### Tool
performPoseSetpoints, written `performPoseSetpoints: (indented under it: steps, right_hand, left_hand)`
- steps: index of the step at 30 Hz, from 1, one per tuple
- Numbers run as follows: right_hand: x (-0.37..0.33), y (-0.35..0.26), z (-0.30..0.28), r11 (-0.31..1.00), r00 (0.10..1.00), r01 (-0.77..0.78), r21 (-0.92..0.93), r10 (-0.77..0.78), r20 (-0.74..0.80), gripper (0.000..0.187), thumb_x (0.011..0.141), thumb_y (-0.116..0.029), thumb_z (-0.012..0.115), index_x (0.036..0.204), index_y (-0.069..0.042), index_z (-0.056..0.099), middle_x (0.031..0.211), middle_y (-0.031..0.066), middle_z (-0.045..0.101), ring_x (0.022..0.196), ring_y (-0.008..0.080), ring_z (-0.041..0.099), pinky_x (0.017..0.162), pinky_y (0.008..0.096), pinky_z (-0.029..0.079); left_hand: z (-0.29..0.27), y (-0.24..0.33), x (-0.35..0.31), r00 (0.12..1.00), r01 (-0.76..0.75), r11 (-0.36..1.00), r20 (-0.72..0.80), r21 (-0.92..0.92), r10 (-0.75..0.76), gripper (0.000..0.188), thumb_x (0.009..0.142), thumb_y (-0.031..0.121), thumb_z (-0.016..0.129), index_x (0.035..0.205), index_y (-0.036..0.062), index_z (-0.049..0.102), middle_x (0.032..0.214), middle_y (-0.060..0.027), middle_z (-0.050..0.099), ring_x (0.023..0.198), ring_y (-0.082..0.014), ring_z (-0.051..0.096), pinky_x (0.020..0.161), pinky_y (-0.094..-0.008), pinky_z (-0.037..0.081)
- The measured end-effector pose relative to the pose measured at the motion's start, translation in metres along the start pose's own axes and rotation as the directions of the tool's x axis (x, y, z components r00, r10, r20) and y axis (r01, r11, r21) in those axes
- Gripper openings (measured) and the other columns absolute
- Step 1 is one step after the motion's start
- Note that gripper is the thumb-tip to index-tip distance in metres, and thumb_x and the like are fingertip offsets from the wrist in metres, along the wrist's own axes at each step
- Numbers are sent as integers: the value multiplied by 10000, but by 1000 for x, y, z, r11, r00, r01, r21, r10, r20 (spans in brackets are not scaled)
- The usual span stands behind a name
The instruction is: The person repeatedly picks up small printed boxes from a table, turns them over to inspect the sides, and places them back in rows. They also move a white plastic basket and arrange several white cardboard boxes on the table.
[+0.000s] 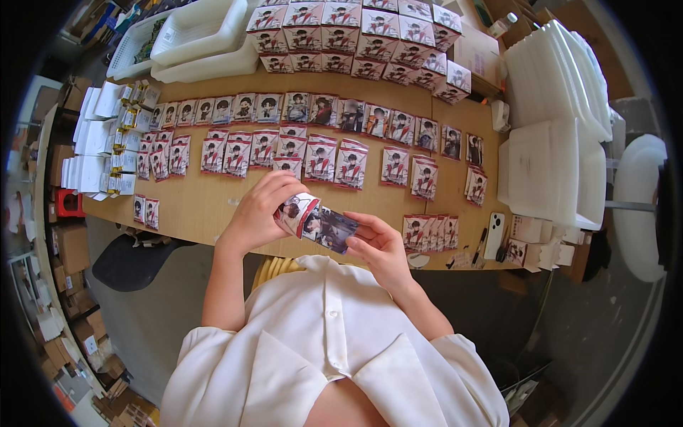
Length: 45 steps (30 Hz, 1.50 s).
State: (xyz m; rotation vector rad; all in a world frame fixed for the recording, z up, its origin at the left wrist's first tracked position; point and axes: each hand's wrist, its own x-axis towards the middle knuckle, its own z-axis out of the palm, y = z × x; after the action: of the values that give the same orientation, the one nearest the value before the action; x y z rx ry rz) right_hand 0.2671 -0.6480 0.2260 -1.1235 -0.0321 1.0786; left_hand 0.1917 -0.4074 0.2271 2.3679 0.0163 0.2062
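While your left hand point(257, 213) pinches the red-and-white card packet point(297, 213) by its end and your right hand point(378, 245) curls under the dark card point(333, 229), both sit raised above the counter point(206, 206), clear of sorted packet rows point(284, 151)

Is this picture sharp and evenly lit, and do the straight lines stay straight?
Head view: bright, even light, with soft shadows under the left hand and right hand; the card packs they hold are fairly sharp; the wooden table edges bow strongly toward the rim, a fisheye effect; the corners are black; the white trays look slightly overexposed.
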Motion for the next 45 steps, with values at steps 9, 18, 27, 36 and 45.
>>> performPoseSetpoints:
  steps: [9,18,27,36,45]
  right_hand:
    - [0,5,-19,998,1000,15,68,-14,-6,418,908,19,611,1313,2,507,1230,114,600,1094,162,603,908,299,541]
    - [0,5,-47,991,998,9,135,1,-70,416,901,23,613,1303,15,504,1226,126,603,1077,175,619,870,310,559]
    - [-5,2,-85,976,987,77,203,-45,-157,428,891,36,613,1302,34,493,1219,145,600,1066,191,627,857,324,570]
    - [-8,-4,-115,964,963,180,195,-132,-234,522,851,64,650,1333,9,458,1214,110,564,1070,164,595,855,300,563]
    - [6,4,-150,937,906,348,41,-324,-274,588,858,-6,663,1380,-29,393,1244,103,550,1094,146,567,840,270,526]
  left_hand:
    - [18,-1,18,994,27,998,111,-55,-20,588,514,69,843,1062,75,629,1104,-79,612,1162,-306,541,991,-420,461]
    - [52,-2,43,982,30,993,189,-115,-8,561,527,51,829,1048,70,623,1097,-68,614,1167,-295,543,996,-415,457]
    - [90,5,84,967,-7,989,252,-146,44,525,554,54,817,1044,74,630,1102,-65,617,1181,-299,543,1013,-422,446]
    - [114,23,124,943,-100,983,300,-157,144,547,556,105,831,1065,73,632,1119,-79,607,1192,-307,530,1005,-422,447]
    - [176,60,124,922,-61,955,350,-289,165,651,601,39,785,1214,82,572,1216,-138,512,1155,-350,509,973,-421,444]
